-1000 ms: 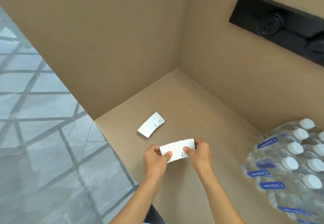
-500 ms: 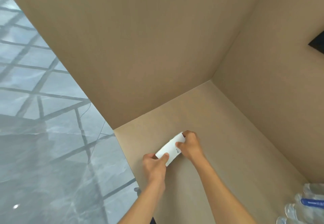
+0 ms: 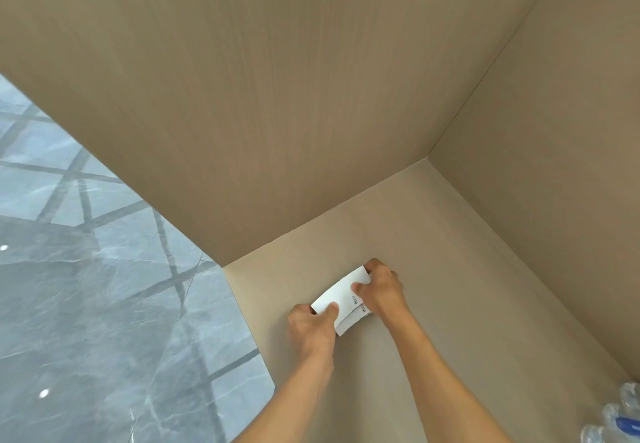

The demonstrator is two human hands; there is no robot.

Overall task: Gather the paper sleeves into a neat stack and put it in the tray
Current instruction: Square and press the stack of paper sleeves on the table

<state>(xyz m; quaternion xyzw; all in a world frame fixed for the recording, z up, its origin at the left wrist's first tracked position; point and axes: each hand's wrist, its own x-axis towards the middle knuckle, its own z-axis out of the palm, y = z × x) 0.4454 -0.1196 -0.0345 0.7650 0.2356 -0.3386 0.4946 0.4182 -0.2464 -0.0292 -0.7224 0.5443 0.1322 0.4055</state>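
Note:
Both my hands hold a small stack of white paper sleeves (image 3: 341, 298) flat on the beige tabletop (image 3: 450, 304). My left hand (image 3: 313, 328) pinches the stack's near-left end with the thumb on top. At the far-right end, my right hand (image 3: 379, 288) covers the stack with its fingers. The sleeves are slightly offset, a lower one showing at the near edge. No tray is in view.
Beige walls rise behind and to the right of the tabletop, meeting in a corner. The table's left edge drops to a grey marble floor (image 3: 86, 304). Clear water bottles (image 3: 623, 418) with blue labels sit at the bottom right corner.
The loose sleeve that lay apart a second ago is now under the ones I hold. Both hands moved to the far left, and my view swung left, hiding most bottles and the black socket panel.

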